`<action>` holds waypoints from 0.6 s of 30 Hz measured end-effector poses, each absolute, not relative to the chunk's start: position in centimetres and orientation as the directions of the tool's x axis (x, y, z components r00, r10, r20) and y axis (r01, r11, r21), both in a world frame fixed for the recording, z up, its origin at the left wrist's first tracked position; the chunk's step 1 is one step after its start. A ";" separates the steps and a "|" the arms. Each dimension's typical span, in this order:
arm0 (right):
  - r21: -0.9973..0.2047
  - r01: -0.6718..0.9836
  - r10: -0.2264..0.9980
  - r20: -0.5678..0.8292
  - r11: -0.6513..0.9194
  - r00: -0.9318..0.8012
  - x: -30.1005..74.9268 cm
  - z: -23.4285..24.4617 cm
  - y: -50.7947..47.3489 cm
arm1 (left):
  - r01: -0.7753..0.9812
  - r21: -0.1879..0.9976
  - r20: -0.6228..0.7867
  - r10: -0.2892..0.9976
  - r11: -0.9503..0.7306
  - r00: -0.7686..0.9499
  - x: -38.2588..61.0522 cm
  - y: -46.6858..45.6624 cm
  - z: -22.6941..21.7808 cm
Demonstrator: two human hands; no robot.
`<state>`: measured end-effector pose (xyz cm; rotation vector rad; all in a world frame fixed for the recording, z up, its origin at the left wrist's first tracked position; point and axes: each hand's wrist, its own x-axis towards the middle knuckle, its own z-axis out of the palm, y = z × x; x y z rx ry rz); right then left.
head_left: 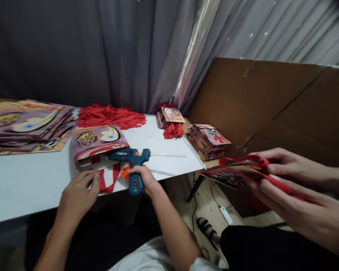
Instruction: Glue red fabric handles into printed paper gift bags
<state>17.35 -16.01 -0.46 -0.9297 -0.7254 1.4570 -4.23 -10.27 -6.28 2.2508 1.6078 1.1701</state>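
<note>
My right hand (143, 177) grips a blue glue gun (131, 161) by its handle, nozzle pointing left at a printed paper bag (97, 141) lying flat on the white table (22, 180). A glue stick pokes out of the gun's back toward the right. My left hand (79, 190) presses down on a red ribbon handle (109, 180) at the bag's near edge, fingers spread over it.
A stack of flat printed sheets (28, 122) lies at the far left, a pile of red ribbons (110, 116) behind the bag. Small folded bag stacks (209, 141) sit at the right. A co-worker's hands (285, 180) hold a bag with red ribbon beside a cardboard box (285, 101).
</note>
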 end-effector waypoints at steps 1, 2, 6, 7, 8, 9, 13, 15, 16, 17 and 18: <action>-0.869 -0.484 0.991 -0.134 -0.106 0.025 17.4 -0.4 -16.0 | 0.750 0.511 0.516 0.848 -0.419 0.123 -4.3 -10.1 -6.4; -0.871 -0.479 0.990 -0.136 -0.107 0.028 17.4 -0.3 -16.0 | 0.752 0.502 0.528 0.840 -0.426 0.123 -4.3 -10.0 -6.5; -0.854 -0.509 0.991 -0.135 -0.106 0.019 17.3 0.1 -16.1 | 0.746 0.441 0.563 0.801 -0.499 0.203 -4.8 -9.5 -7.1; -0.851 -0.515 0.991 -0.132 -0.104 0.018 17.3 0.1 -16.2 | 0.748 0.423 0.562 0.796 -0.511 0.226 -5.0 -9.4 -7.3; -0.850 -0.517 0.992 -0.126 -0.098 0.018 17.3 0.2 -16.3 | 0.752 0.407 0.561 0.792 -0.518 0.241 -5.1 -9.3 -7.5; -0.850 -0.518 0.993 -0.120 -0.094 0.017 17.3 0.2 -16.3 | 0.757 0.396 0.563 0.789 -0.520 0.247 -5.2 -9.2 -7.7; -0.859 -0.502 0.992 -0.126 -0.101 0.016 17.2 0.4 -16.4 | 0.762 0.389 0.581 0.780 -0.518 0.234 -5.2 -9.2 -8.1; -0.864 -0.493 0.992 -0.122 -0.099 0.014 17.2 0.5 -16.4 | 0.755 0.413 0.591 0.781 -0.509 0.202 -5.1 -9.3 -8.1; -0.867 -0.489 0.993 -0.115 -0.094 0.013 17.2 0.5 -16.4 | 0.750 0.428 0.593 0.783 -0.503 0.187 -5.1 -9.3 -8.1; -0.870 -0.485 0.994 -0.107 -0.088 0.013 17.2 0.5 -16.4 | 0.746 0.444 0.591 0.788 -0.496 0.172 -5.1 -9.3 -8.2; -0.873 -0.480 0.995 -0.102 -0.083 0.014 17.2 0.5 -16.4 | 0.742 0.461 0.584 0.796 -0.487 0.159 -5.1 -9.1 -8.4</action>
